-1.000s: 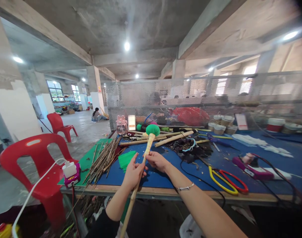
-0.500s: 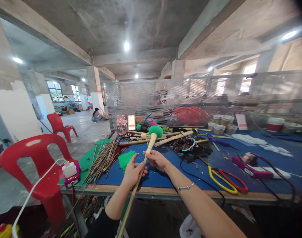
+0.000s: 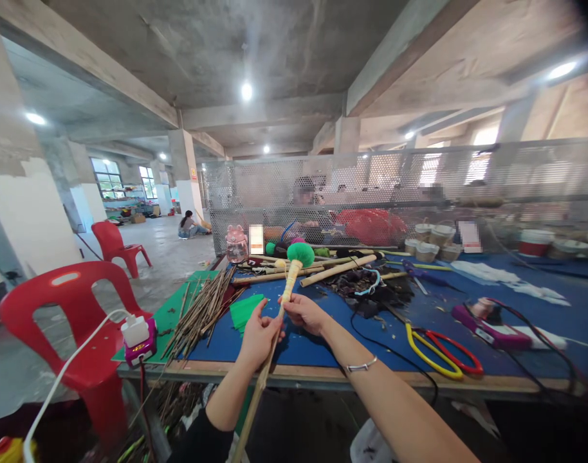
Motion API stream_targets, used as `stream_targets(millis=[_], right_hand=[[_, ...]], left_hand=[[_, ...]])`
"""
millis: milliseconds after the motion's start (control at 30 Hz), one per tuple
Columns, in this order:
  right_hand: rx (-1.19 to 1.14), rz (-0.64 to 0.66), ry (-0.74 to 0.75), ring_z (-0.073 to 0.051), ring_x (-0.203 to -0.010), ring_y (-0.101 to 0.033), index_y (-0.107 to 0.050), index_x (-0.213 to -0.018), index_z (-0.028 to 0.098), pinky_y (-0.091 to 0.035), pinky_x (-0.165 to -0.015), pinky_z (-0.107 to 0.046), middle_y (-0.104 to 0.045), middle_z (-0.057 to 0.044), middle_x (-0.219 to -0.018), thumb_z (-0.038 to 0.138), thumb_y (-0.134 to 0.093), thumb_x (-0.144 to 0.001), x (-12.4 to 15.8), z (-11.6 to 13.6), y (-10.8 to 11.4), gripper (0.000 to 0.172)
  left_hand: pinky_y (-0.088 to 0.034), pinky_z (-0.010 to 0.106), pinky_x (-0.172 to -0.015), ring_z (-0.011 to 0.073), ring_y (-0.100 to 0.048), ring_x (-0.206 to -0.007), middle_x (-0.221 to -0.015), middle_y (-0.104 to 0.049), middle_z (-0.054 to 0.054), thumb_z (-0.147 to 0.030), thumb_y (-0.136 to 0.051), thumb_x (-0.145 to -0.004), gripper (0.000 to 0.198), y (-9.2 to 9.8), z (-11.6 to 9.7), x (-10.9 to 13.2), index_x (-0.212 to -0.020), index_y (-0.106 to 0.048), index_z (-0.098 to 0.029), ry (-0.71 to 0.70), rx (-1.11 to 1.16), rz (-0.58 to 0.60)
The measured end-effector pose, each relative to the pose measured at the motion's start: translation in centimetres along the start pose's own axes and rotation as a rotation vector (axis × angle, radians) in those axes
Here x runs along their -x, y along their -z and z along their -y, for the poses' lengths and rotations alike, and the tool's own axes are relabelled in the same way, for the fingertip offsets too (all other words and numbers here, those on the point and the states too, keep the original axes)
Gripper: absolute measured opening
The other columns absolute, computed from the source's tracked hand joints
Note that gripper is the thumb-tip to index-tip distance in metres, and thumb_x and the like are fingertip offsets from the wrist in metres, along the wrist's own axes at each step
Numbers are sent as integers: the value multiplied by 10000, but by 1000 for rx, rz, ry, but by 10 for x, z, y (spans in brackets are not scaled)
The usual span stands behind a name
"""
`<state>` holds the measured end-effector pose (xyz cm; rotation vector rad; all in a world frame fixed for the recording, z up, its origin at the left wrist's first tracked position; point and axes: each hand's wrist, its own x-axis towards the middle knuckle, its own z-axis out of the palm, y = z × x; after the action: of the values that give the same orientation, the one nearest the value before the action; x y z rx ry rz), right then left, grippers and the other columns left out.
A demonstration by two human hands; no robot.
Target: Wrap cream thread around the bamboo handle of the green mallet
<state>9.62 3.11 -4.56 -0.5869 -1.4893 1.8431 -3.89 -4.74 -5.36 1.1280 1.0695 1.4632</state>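
A long wooden stick [image 3: 251,411] slants up from below the table edge, topped by a green ball-shaped head [image 3: 300,254]. Pale yellow wrapping [image 3: 291,280] covers the stick just under that head. My left hand [image 3: 261,335] is closed around the bare shaft, its thumb lying along it. Slightly higher, my right hand [image 3: 304,314] pinches the stick at the lower end of the wrapping. A green piece of cloth or paper [image 3: 244,312] lies on the table beside my left hand. Several other sticks [image 3: 341,269] rest behind the green head.
A pile of thin twigs [image 3: 200,314] lies to the left. Yellow-and-red-handled shears [image 3: 436,350], purple power strips [image 3: 491,328], a glue gun [image 3: 426,273] and dark scraps [image 3: 366,289] lie to the right. Perforated metal mesh [image 3: 255,186] stands behind; a red chair [image 3: 72,302] is at left.
The stick's green head has shifted slightly left and up, and the shaft seems turned a little. Both hands keep their grip, with the right moving slightly left.
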Motion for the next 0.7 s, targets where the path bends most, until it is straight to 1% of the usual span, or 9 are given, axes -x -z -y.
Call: stream_targets(millis=[67,133,233,300,333,400,500,600,700], right_hand=[[15,8,-7,-21,-356,-135,-455,-807,165,-46,-355,-187,-269,124,-431,377,-677,-655,0,-1,1,343],[53,-32,12,-19,-345,-146,-431,-753,172,-51,-349,-188,-283,122,-426,379,-676,-652,-2,-3,1,336],[109,-99,40,-16,-329,-161,-420,-729,176,-58,-339,-193,-320,117,-428,385,-687,-632,-4,-5,2,353],[118,-100,46,-13,-328,-166,-419,-723,175,-59,-338,-195,-337,112,-438,384,-696,-623,-4,-5,1,362],[108,-85,43,-12,-332,-165,-421,-725,174,-58,-340,-196,-335,111,-442,384,-699,-623,-4,-4,1,363],[67,-42,29,-13,-343,-156,-441,-758,170,-56,-346,-194,-314,114,-444,389,-698,-629,-2,-2,-1,361],[32,0,-4,-14,-346,-147,-465,-799,165,-54,-353,-189,-289,119,-433,413,-689,-637,1,0,-2,371],[92,-44,-5,-9,-327,-154,-450,-732,163,-56,-343,-189,-313,115,-416,429,-683,-633,0,-1,-3,367],[139,-118,28,-11,-314,-166,-439,-714,166,-58,-329,-190,-327,116,-408,414,-698,-612,-3,-3,-2,372]], left_hand=[[-423,222,-461,114,-547,-469,-600,-607,16,-420,-640,-674,788,0,-3,0,-1293,-274,-96,56,11,44],[-421,217,-457,111,-546,-474,-601,-605,23,-420,-636,-676,726,-1,-3,-1,-1246,-341,-81,69,0,53],[-402,190,-455,81,-517,-472,-584,-561,-27,-340,-717,-601,725,-4,2,-5,-1202,-395,-93,-14,-1,-5],[-383,175,-448,62,-488,-457,-573,-537,-54,-280,-760,-545,784,-4,4,-6,-1214,-390,-104,-65,8,-38],[-383,175,-450,61,-484,-451,-566,-536,-57,-273,-766,-536,807,-4,4,-5,-1224,-380,-102,-68,16,-45],[-403,189,-466,76,-505,-456,-555,-547,-48,-309,-753,-556,838,-3,2,-3,-1255,-346,-95,-43,54,-45],[-435,216,-495,110,-561,-496,-594,-597,-2,-380,-715,-602,863,-1,-3,0,-1298,-284,-106,18,121,1],[-436,221,-481,115,-568,-496,-640,-623,33,-401,-677,-644,814,-1,-5,0,-1294,-282,-109,75,102,30],[-408,194,-453,91,-539,-488,-625,-584,-10,-339,-716,-605,786,-3,-2,-2,-1258,-339,-118,41,53,3]])
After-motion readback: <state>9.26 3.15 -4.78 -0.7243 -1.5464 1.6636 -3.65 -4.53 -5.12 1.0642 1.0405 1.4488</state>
